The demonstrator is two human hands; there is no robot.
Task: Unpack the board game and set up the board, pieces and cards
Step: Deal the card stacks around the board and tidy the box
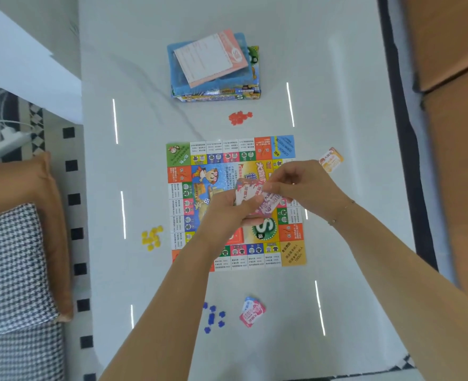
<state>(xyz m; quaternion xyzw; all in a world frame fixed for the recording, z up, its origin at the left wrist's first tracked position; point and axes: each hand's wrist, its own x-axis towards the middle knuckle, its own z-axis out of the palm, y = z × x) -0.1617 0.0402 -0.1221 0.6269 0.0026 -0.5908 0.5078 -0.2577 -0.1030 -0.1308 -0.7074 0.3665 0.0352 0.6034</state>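
Holding cards (257, 198) over board (235, 202) | left hand (227, 213) fingers curled round stack | right hand (298, 182) pinching top card | table (254, 312)

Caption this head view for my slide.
Both hands hold paper game money over the laid-out board, token piles around it.

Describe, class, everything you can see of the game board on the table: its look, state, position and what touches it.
The game board is a thin, square, glossy printed sheet lying flat and fully unfolded on the white table. Small coloured squares with printed text border it; its corners are green, blue and orange, one hidden by an arm. The centre shows a cartoon figure and a green S emblem. A white die rests on it. Both hands, the left hand and right hand, hold paper notes above its middle, covering part.
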